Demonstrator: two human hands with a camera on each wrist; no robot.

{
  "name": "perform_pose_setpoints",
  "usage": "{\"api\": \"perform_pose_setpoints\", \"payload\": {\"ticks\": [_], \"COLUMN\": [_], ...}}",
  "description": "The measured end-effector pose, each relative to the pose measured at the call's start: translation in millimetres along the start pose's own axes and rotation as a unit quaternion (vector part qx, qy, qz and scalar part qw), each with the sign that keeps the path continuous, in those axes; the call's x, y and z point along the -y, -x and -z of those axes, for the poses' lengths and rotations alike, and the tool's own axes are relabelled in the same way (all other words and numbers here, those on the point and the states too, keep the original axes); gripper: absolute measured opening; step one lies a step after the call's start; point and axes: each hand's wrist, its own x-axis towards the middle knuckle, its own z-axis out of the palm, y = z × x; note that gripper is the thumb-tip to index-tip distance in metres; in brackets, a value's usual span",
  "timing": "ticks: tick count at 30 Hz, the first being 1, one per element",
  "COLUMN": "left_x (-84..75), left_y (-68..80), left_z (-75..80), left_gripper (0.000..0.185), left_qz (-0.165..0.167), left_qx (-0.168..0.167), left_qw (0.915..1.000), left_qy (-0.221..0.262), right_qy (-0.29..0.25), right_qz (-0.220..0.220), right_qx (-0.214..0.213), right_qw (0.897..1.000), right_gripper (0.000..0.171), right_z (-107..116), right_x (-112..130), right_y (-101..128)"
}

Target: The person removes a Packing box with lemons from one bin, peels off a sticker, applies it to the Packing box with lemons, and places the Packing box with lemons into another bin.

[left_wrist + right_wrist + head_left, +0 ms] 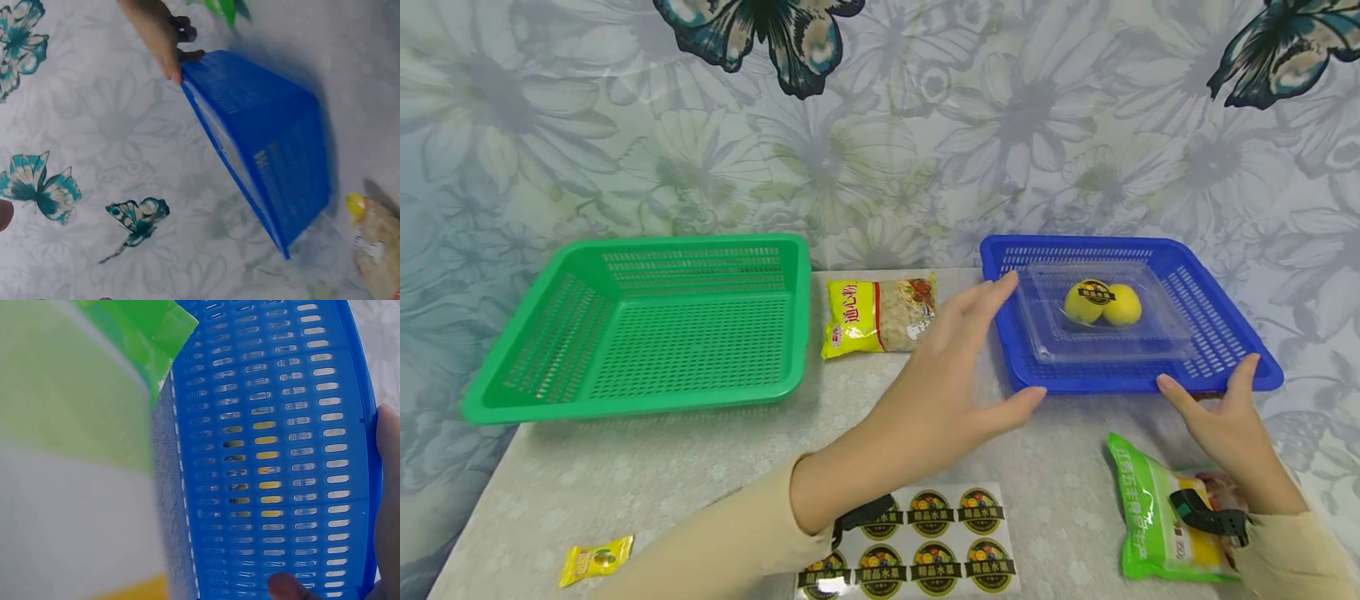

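A blue plastic basket (1015, 367) stands at the right of the table. In it lies a clear plastic box (1052, 333) with two yellow round fruits (1122, 306) inside and a black-and-gold round sticker (1097, 292) on its lid. My right hand (1236, 433) grips the basket's front right corner, a finger showing against the slotted wall in the right wrist view. My left hand (951, 367) is spread at the basket's left side, fingers and thumb extended, holding nothing. In the left wrist view only a bit of a left fingertip (5, 214) shows.
A green basket (700, 350) stands at the left. Between the baskets lies a yellow pasta bag (880, 317). A sticker sheet (932, 542) lies in front, partly under my left forearm, a small yellow packet (597, 560) front left, and a green food bag (1150, 517) below my right wrist.
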Motion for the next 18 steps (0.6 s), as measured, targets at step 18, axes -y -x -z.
{"api": "perform_pose_setpoints", "payload": {"ticks": [18], "left_x": [81.8], "left_y": [87.2], "left_z": [31.7], "left_gripper": [0.077], "left_qz": [0.128], "left_qx": [-0.111], "left_qw": [0.9784], "left_qy": [-0.118], "right_qy": [0.270], "right_qz": [0.094], "right_qx": [-0.153], "right_qw": [0.946], "right_gripper": [0.089], "right_z": [-29.1], "right_x": [64.3], "right_y": [41.0]}}
